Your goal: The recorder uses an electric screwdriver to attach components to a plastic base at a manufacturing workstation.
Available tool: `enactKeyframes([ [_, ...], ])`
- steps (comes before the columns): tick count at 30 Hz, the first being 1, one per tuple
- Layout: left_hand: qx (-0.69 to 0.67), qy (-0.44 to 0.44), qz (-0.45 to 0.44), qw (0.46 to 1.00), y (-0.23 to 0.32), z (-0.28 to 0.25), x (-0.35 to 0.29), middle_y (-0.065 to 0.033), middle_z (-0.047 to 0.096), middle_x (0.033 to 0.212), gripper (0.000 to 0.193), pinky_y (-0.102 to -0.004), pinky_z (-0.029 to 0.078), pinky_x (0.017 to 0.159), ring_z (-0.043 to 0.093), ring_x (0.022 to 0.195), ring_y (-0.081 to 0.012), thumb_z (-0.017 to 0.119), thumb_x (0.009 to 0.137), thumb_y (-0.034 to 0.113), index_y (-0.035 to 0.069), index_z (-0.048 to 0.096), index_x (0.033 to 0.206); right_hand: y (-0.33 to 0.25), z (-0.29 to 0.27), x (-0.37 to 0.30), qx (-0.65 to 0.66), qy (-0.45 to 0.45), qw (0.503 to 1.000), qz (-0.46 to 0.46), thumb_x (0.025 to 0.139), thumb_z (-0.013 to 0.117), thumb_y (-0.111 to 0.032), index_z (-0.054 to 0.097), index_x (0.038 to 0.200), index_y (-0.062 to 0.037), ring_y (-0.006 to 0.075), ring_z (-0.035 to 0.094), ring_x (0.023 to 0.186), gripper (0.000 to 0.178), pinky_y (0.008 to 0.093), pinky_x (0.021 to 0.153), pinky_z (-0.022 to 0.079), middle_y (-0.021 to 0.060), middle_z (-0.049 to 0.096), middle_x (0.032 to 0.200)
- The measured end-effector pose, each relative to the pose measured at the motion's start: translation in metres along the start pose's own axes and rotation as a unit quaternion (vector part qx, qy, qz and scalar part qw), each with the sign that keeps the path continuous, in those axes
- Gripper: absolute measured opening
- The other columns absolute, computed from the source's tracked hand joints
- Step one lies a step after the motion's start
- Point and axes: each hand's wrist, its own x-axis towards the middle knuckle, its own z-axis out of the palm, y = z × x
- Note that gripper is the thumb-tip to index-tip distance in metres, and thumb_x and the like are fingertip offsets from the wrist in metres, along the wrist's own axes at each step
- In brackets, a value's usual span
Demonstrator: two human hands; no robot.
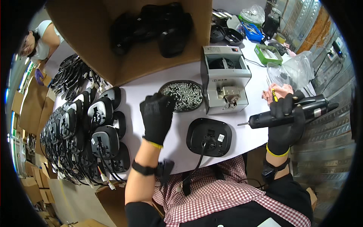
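Note:
My left hand (157,118), in a black glove with a yellow cuff, is at the left rim of a dark oval dish (182,110) full of small silvery screws (185,94). Its fingers are curled together, and whatever they pinch is hidden. In my gloved right hand (286,128) is a black electric screwdriver (266,118), its bit pointing left over the table. Between the hands a black rounded-square housing (204,132) lies on the white table, its cable (199,160) hanging toward my checked apron. A grey screw feeder machine (227,85) stands behind it.
Stacked black housings with cables (104,145) crowd the table's left side. A large cardboard box (132,72) with black parts stands at the back. Behind the screwdriver are a pink cloth (280,90), plastic bags (300,70) and a green tray (268,60). Another person (47,38) is far left.

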Motion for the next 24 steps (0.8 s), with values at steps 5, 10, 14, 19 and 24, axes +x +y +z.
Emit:
enactKeyframes([
  [5, 0.165, -0.123, 0.062, 0.977, -0.037, 0.037, 0.022, -0.0073, 0.061, 0.072, 0.01, -0.0429, 0.045, 0.061, 0.059, 0.072, -0.0288, 0.067, 0.072, 0.024, 0.015, 0.066, 0.071, 0.006, 0.0, -0.003, -0.015, 0.02, 0.999, 0.03, 0.087, 0.057, -0.02, 0.047, 0.107, -0.0073, 0.0098, 0.037, 0.056, 0.026, 0.0262, 0.055, 0.033, 0.0005, 0.041, 0.07],
  [10, 0.171, -0.126, 0.095, 0.972, -0.043, 0.047, 0.032, -0.0077, 0.062, 0.074, 0.012, -0.0434, 0.046, 0.062, 0.06, 0.074, -0.0298, 0.066, 0.073, 0.027, 0.015, 0.066, 0.072, 0.003, -0.006, -0.001, -0.004, 0.002, 1.0, 0.031, 0.086, 0.058, -0.02, 0.047, 0.11, -0.007, 0.0114, 0.041, 0.057, 0.03, 0.0283, 0.057, 0.036, 0.002, 0.044, 0.072],
  [14, 0.145, -0.095, 0.098, 0.98, -0.037, 0.042, 0.03, -0.0084, 0.06, 0.077, 0.011, -0.0434, 0.045, 0.065, 0.058, 0.076, -0.0302, 0.066, 0.073, 0.022, 0.013, 0.065, 0.078, 0.004, -0.002, -0.009, 0.012, -0.033, 0.998, 0.044, 0.086, 0.058, -0.02, 0.047, 0.11, -0.0075, 0.0128, 0.045, 0.058, 0.029, 0.0291, 0.058, 0.038, 0.003, 0.046, 0.073],
  [19, 0.082, -0.091, 0.073, 0.99, -0.038, 0.037, 0.023, -0.0096, 0.06, 0.074, 0.01, -0.0437, 0.044, 0.062, 0.059, 0.071, -0.0306, 0.06, 0.082, 0.018, 0.009, 0.058, 0.085, 0.011, 0.007, -0.014, 0.008, -0.034, 0.998, 0.06, 0.086, 0.058, -0.021, 0.047, 0.108, -0.009, 0.0122, 0.045, 0.058, 0.028, 0.0274, 0.055, 0.039, 0.0028, 0.046, 0.072],
  [24, -0.447, -0.066, -0.231, 0.862, 0.023, -0.016, 0.005, -0.006, 0.067, 0.088, 0.018, -0.0261, 0.048, 0.069, 0.062, 0.081, -0.0127, 0.067, 0.085, 0.007, 0.003, 0.059, 0.101, 0.014, 0.016, -0.018, 0.022, -0.019, 0.998, 0.055, 0.088, 0.056, -0.024, 0.047, 0.11, -0.0094, 0.0101, 0.04, 0.053, 0.028, 0.0281, 0.054, 0.037, 0.001, 0.044, 0.071],
])
